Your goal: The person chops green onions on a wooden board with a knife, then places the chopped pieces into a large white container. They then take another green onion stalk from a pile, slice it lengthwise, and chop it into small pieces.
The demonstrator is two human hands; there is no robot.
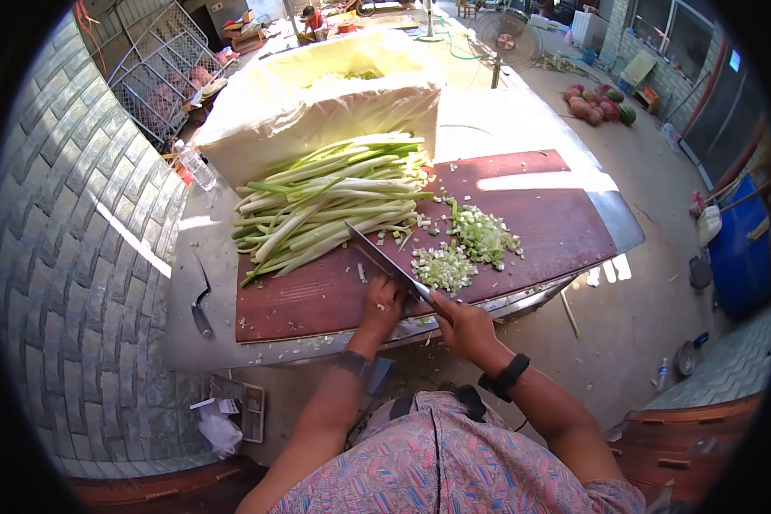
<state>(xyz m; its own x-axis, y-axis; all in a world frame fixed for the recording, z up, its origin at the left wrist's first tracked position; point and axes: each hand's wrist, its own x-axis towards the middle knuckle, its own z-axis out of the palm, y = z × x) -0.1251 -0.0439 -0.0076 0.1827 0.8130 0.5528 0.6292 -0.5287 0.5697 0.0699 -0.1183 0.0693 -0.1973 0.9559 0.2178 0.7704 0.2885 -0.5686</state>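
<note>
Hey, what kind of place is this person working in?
Probably an open-air food prep yard, perhaps behind a kitchen or market stall: a big cutting board piled with green onion stalks, a standing fan on the concrete, and melons heaped on the ground.

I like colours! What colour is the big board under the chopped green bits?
Dark reddish-brown, seen best in the head view: the cutting board.

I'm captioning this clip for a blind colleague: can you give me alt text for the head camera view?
A person's right hand holds a cleaver over a dark red cutting board, the left hand resting beside the blade. A pile of long green stalks lies on the board's left, chopped pieces on its right, a large white-lined box behind.
</note>
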